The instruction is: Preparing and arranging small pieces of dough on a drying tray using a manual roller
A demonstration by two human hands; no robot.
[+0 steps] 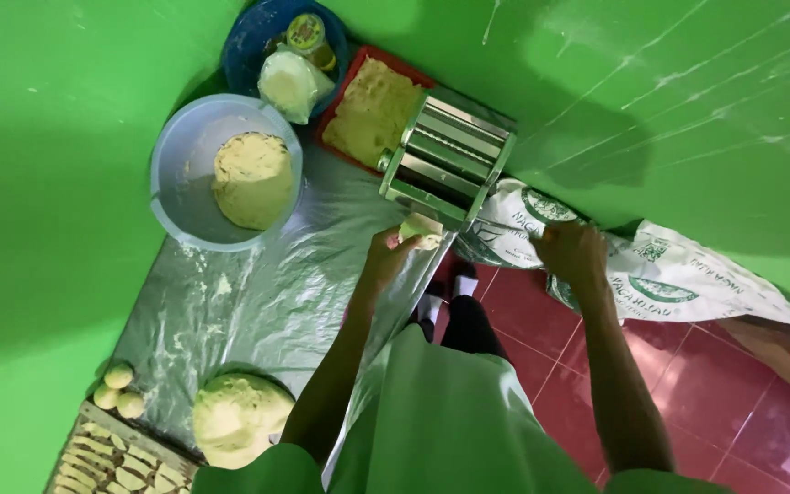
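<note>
A metal pasta roller (446,163) stands at the edge of a plastic-covered table (276,302). My left hand (390,254) holds a small piece of pale dough (421,229) right at the front of the roller. My right hand (571,253) is closed to the right of the machine, about where its crank would be; the crank itself is hidden by the fingers.
A grey bowl (180,197) holds a dough ball. Behind it are a blue bowl (253,41) with a bag and jar, and a red tray (372,110) of dough. A large dough mound (240,416), small balls and a tray of shaped pieces (116,462) lie near. A printed sack (688,274) lies right.
</note>
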